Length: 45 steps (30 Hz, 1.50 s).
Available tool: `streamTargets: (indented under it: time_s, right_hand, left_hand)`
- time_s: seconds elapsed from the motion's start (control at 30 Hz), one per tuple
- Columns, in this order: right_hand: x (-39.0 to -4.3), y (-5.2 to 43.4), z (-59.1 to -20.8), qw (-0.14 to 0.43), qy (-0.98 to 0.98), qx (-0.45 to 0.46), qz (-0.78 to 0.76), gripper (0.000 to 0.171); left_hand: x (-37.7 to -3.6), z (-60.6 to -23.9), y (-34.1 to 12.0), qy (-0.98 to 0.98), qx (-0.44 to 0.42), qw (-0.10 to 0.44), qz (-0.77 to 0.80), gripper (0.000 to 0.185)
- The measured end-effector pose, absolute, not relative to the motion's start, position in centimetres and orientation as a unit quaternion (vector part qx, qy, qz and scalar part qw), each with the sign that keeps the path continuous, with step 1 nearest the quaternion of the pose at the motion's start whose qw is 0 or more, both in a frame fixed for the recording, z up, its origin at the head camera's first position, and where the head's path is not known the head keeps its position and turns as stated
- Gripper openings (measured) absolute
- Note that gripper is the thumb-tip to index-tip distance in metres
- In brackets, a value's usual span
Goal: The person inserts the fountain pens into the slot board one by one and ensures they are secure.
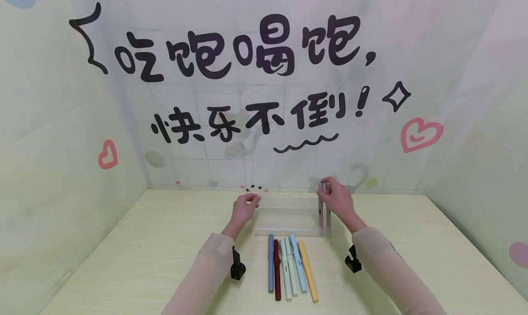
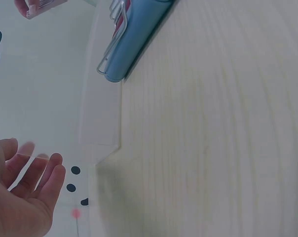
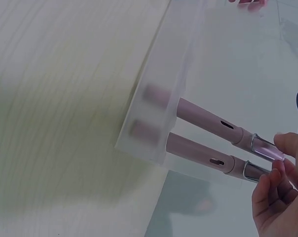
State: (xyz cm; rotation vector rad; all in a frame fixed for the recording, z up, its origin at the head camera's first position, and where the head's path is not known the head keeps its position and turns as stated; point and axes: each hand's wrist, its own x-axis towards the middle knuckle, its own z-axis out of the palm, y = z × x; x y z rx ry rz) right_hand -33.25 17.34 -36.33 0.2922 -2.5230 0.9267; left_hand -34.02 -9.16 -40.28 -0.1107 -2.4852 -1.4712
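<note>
1. Head view: a clear plastic pen rack (image 1: 288, 215) with a frosted lower lip (image 1: 280, 232) stands on a pale wood-grain table (image 1: 392, 260).
2. At the rack's upper left edge, the left hand (image 1: 245, 208) pinches the panel between thumb and fingers, apparently steadying it.
3. At the rack's right end, the right hand (image 1: 340, 198) pinches the cap of the inner dusty-pink pen (image 1: 320, 216); whether it touches the outer dusty-pink pen (image 1: 328, 218) is unclear. Both stand upright, lower ends behind the lip.
4. Before the rack lie six slim pens: slate-blue (image 1: 270, 267), dark-red (image 1: 277, 276), two pale-green (image 1: 287, 276), light-blue (image 1: 299, 269), yellow (image 1: 309, 276).
5. Likely step: seating the inner pen. Next calls for a gentle release, sparing its neighbour.
</note>
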Motion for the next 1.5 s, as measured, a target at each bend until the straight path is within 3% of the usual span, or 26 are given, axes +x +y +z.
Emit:
streamTargets:
  time_s: [0.8, 1.13, 1.5]
  right_hand:
    - [-33.4, 17.6, -36.4, 0.207, -0.914, 0.101, 0.334, 0.027]
    - [-33.1, 17.9, -36.5, 0.209, -0.901, 0.104, 0.366, 0.039]
    - [-31.8, 18.6, -36.9, 0.212, -0.884, 0.122, 0.398, 0.03]
  left_hand:
    - [-33.8, -40.1, -9.2, -0.851, -0.041, 0.12, -0.51, 0.025]
    - [-33.9, -40.2, -9.1, -0.852, -0.035, 0.115, -0.509, 0.025]
    - [-33.9, -40.2, -9.2, -0.852, -0.035, 0.116, -0.509, 0.025]
